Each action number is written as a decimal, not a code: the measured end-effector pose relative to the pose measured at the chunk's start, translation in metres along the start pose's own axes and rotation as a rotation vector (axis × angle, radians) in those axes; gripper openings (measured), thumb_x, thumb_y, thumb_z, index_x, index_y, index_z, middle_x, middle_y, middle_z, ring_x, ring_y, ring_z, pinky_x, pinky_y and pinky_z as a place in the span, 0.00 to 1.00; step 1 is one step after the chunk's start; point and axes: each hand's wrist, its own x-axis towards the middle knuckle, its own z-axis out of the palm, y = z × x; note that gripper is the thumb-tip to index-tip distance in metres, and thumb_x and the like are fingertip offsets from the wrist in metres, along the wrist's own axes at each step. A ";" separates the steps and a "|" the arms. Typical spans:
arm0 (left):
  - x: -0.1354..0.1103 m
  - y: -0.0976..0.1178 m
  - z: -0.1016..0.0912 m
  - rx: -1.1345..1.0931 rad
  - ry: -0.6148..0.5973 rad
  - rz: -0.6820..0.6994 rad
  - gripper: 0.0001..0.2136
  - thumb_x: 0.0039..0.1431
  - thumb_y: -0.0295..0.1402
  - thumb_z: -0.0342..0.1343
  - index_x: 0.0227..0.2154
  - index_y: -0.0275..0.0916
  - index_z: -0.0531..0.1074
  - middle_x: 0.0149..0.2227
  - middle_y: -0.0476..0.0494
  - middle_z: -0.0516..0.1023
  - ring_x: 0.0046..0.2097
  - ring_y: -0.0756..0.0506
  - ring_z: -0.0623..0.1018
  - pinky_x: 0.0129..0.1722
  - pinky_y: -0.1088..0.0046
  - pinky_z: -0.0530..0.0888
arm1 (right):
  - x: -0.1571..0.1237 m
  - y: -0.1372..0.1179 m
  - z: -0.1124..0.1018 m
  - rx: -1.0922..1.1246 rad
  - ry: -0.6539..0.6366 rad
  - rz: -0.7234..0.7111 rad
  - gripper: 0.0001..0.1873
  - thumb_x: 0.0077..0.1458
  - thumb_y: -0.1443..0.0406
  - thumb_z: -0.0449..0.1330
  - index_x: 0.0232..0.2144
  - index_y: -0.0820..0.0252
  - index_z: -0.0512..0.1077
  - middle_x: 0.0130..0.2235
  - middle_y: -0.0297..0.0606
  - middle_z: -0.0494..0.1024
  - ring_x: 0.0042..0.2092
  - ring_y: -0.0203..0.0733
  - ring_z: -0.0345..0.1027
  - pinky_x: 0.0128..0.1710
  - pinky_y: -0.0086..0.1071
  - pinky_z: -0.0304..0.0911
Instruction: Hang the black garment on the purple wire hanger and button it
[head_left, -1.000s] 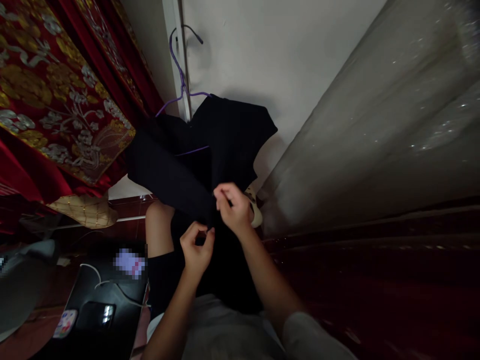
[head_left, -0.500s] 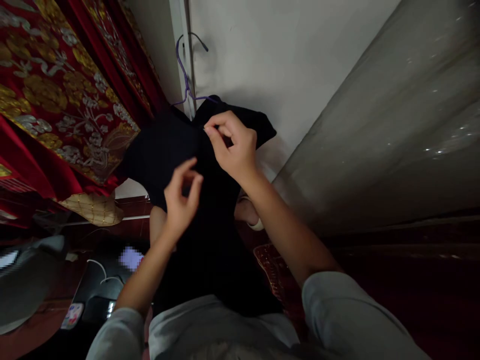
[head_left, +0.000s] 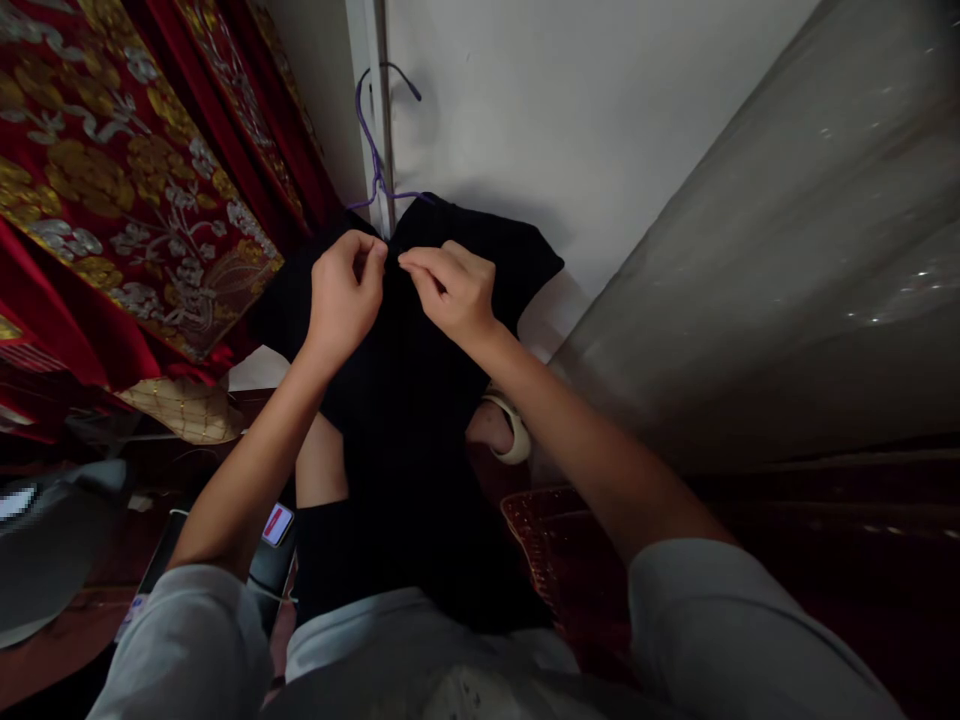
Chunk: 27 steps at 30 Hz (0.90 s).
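A black short-sleeved garment (head_left: 427, 365) hangs from a thin purple hanger (head_left: 379, 184) against a light upright strip on the wall. Both my hands are at its neckline, close together with a small gap between the fingertips. My left hand (head_left: 346, 285) pinches thumb to fingers at the left side of the neck opening. My right hand (head_left: 454, 285) pinches the fabric just right of the centre front. What lies between the fingertips is too small and dark to make out beyond the cloth edge.
A red cloth with gold and silver embroidery (head_left: 142, 180) hangs at the left. Plastic-like grey sheeting (head_left: 757, 280) slopes down on the right. Lower left are a grey cap-like thing (head_left: 60, 550) and a lit phone (head_left: 277, 524). Dark red cloth (head_left: 570, 550) lies lower right.
My left hand has risen from in front of the garment to its neckline and closed into a pinch. The right hand has stayed near the neckline, its fingers now drawn closer together.
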 end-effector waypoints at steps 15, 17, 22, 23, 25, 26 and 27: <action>0.028 -0.035 -0.006 -0.066 -0.139 -0.085 0.25 0.74 0.50 0.49 0.25 0.37 0.67 0.22 0.48 0.67 0.28 0.49 0.75 0.30 0.73 0.72 | 0.005 0.004 -0.002 -0.324 -0.157 -0.260 0.20 0.73 0.59 0.47 0.47 0.58 0.78 0.38 0.42 0.81 0.39 0.43 0.74 0.43 0.38 0.68; 0.034 -0.041 -0.012 -0.110 -0.128 -0.120 0.25 0.73 0.52 0.48 0.27 0.37 0.68 0.22 0.48 0.67 0.27 0.50 0.74 0.28 0.74 0.71 | -0.002 0.005 0.000 -0.352 -0.212 -0.309 0.20 0.73 0.61 0.47 0.46 0.58 0.79 0.35 0.41 0.81 0.36 0.42 0.72 0.40 0.36 0.67; 0.047 -0.028 -0.047 -0.127 -0.105 -0.048 0.22 0.72 0.51 0.52 0.30 0.37 0.69 0.27 0.47 0.73 0.29 0.51 0.73 0.29 0.74 0.71 | -0.026 0.008 -0.001 -0.363 -0.302 -0.324 0.20 0.72 0.62 0.49 0.41 0.59 0.81 0.30 0.39 0.80 0.32 0.40 0.70 0.35 0.34 0.65; 0.044 -0.023 -0.051 -0.093 -0.166 0.020 0.20 0.71 0.50 0.56 0.33 0.37 0.72 0.30 0.46 0.75 0.30 0.51 0.74 0.30 0.73 0.72 | -0.028 0.008 -0.002 -0.360 -0.278 -0.296 0.19 0.72 0.62 0.49 0.42 0.59 0.81 0.31 0.39 0.80 0.32 0.40 0.71 0.36 0.34 0.65; 0.031 -0.013 -0.054 0.003 -0.309 0.170 0.16 0.68 0.47 0.61 0.40 0.37 0.75 0.39 0.44 0.78 0.35 0.49 0.76 0.34 0.70 0.74 | -0.027 0.006 -0.005 -0.352 -0.226 -0.247 0.19 0.72 0.61 0.50 0.43 0.59 0.81 0.34 0.41 0.81 0.34 0.40 0.73 0.38 0.35 0.66; 0.023 -0.010 -0.051 0.054 -0.366 0.237 0.15 0.67 0.46 0.61 0.42 0.37 0.76 0.41 0.43 0.79 0.37 0.47 0.77 0.36 0.69 0.74 | -0.026 0.004 -0.007 -0.349 -0.210 -0.235 0.19 0.72 0.61 0.50 0.43 0.59 0.80 0.35 0.41 0.82 0.35 0.41 0.73 0.39 0.35 0.66; 0.015 -0.007 -0.047 0.099 -0.395 0.288 0.14 0.68 0.45 0.60 0.42 0.37 0.76 0.42 0.43 0.79 0.39 0.46 0.78 0.38 0.68 0.74 | -0.023 0.002 -0.008 -0.348 -0.203 -0.232 0.19 0.72 0.61 0.50 0.43 0.59 0.80 0.36 0.42 0.82 0.36 0.41 0.73 0.39 0.36 0.66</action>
